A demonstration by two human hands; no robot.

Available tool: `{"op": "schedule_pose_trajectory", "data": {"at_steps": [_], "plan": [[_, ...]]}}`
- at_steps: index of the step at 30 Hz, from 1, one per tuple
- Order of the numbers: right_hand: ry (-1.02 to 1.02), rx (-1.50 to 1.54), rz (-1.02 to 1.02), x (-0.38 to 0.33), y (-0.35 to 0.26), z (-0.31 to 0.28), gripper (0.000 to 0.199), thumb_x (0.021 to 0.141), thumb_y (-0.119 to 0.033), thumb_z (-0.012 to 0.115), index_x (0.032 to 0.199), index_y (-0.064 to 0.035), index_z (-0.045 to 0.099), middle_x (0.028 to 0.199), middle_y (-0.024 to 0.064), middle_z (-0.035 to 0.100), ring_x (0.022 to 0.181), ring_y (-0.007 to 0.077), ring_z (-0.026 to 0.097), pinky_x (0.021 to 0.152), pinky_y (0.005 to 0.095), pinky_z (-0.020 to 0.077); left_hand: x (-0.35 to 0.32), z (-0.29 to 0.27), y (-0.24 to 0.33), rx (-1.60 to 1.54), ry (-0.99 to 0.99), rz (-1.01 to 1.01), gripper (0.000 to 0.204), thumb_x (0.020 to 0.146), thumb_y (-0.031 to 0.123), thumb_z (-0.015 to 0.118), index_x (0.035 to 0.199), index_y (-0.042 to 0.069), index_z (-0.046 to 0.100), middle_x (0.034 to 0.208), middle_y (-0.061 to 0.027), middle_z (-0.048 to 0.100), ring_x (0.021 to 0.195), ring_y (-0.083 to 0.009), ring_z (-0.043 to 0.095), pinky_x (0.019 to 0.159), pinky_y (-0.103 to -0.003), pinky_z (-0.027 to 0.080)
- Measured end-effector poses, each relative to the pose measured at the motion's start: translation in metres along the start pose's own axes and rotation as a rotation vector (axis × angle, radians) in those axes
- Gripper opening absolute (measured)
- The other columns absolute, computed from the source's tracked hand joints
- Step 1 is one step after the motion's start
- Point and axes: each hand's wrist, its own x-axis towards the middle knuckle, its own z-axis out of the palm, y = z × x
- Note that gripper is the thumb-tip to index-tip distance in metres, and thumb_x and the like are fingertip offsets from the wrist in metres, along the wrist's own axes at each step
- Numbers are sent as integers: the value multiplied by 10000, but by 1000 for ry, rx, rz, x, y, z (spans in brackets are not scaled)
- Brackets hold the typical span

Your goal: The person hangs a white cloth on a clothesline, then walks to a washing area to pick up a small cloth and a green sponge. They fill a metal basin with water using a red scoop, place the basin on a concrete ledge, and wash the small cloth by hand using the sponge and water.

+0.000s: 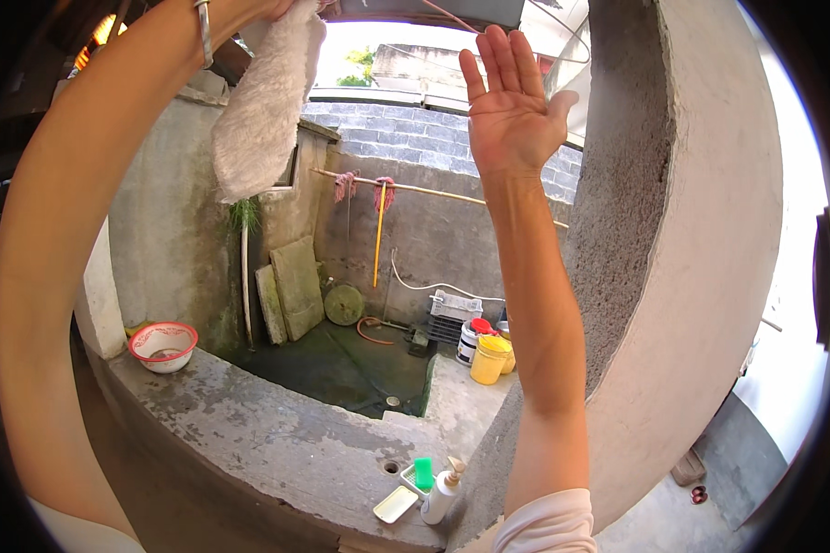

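cloth (260,120): white, fluffy, hanging in the upper left of the head view, at the left hand (281,8).
left fingers: mostly cut off by the upper edge; cannot tell if they clamp it.
right hand (518,115): raised, palm showing, fingers straight and slightly apart, thumb spread.
basin (164,363): white, red-rimmed, on the concrete ledge (249,405); contents unclear.
white dish (408,474): green sponge (423,474) inside, near a pump bottle (440,500).
yellow bucket (489,361): beside a red-lidded white bucket (468,345); contents hidden.
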Motion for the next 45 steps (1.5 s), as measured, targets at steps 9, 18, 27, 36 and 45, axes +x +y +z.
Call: {"op": "schedule_pose_trajectory", "data": {"at_steps": [9,18,27,36,45], "plan": [[-110,-1554,-1080,32,42,21,96,808,-80,618,887,-82,673,788,17,621,732,170,564,599,308,427,-12,0,0,40,51,-91,201,769,150,557,696,-16,644,583,-78,587,457,-144,499,417,-287,394],[-459,-1717,-1278,64,55,43,56,753,-100,579,738,-58,545,739,94,501,734,266,502,631,375,391,-5,-18,-5,51,-57,57,219,766,177,543,642,11,615,518,-38,530,432,-140,473,400,-304,374],[-726,-2021,-1310,87,-17,-36,86,732,-70,642,805,-115,641,827,-29,616,802,180,543,675,315,397,2,0,-12,-24,-17,145,215,745,178,553,597,27,594,510,-40,530,436,-128,465,405,-272,343],[-426,-2477,-1118,125,-83,-106,461,792,-28,567,1173,-288,570,1155,15,567,1059,265,489,874,415,365,4,-51,2,63,23,132,218,746,160,550,580,21,579,497,-46,516,407,-120,439,371,-280,310],[-423,-1939,-1246,67,3,31,318,764,-95,562,1075,-30,548,961,84,555,913,260,493,787,402,363,0,-19,-5,41,14,24,224,754,174,559,634,-7,615,541,-55,542,441,-153,469,399,-304,368]]}}
